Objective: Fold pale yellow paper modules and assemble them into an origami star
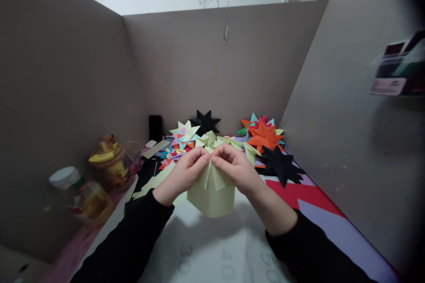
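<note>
A pale yellow-green folded paper piece (212, 196) hangs above the white work surface, held up between both hands. My left hand (182, 172) pinches its top edge from the left, fingers curled shut. From the right, my right hand (234, 166) pinches the same top edge, the fingertips of both hands almost touching at the centre. Creased flaps fan down from the pinch point. Both arms wear black sleeves.
Finished paper stars lie behind the hands: pale green and mixed-colour ones (186, 135), a black one (206, 121), an orange one (264, 135), another black one (280, 163). Jars (108, 159) and a bottle (78, 190) stand at left. Cardboard walls (206, 66) enclose the desk.
</note>
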Available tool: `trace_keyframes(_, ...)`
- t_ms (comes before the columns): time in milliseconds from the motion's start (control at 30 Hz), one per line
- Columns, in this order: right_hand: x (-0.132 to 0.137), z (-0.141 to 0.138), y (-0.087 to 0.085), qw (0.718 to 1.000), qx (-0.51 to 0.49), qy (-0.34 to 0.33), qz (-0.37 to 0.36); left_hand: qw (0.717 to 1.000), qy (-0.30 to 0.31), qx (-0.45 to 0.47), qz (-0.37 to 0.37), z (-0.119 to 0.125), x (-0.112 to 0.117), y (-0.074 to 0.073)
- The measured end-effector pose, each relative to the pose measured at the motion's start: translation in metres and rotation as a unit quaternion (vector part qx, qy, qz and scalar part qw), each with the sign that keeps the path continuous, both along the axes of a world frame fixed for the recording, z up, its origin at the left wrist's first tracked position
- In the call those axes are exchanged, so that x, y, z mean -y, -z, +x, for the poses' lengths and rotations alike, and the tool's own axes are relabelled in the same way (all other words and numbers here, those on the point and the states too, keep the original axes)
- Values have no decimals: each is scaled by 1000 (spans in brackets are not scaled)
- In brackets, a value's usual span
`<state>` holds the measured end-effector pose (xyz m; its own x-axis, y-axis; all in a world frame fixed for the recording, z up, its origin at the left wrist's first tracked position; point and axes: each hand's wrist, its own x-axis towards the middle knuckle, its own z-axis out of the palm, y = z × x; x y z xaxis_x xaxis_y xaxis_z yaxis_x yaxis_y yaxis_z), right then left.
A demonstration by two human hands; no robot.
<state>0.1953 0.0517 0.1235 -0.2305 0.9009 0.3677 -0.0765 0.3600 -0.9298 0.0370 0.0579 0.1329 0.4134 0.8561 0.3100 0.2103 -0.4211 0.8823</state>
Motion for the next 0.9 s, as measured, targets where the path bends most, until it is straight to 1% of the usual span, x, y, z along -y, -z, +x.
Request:
trace_keyframes(100,-15,3,-1,999,-22,-10,-31,1000,-11,2,1,5,-15,-1)
trace_keyframes(233,-30,8,7,997,-32,-27,-62,1000,-21,-3,-5,7,-30,2)
trace_keyframes(333,-36,9,12,996,-25,-32,-83,1000,-22,-4,-20,6,-38,7)
trace_keyframes(400,-38,9,14,995,-16,-30,-95,999,-15,-1,-44,5,-42,10)
trace_keyframes(500,-39,9,13,994,0,-33,-101,997,-1,5,-74,5,-45,13)
trace_keyframes(600,-39,9,13,994,8,-37,-101,996,9,10,-84,5,-45,15)
trace_keyframes(767,-37,10,14,993,-2,-41,-112,993,42,36,-108,5,-44,17)
trace_keyframes(900,-34,10,14,992,-14,-45,-113,990,47,55,-120,7,-41,18)
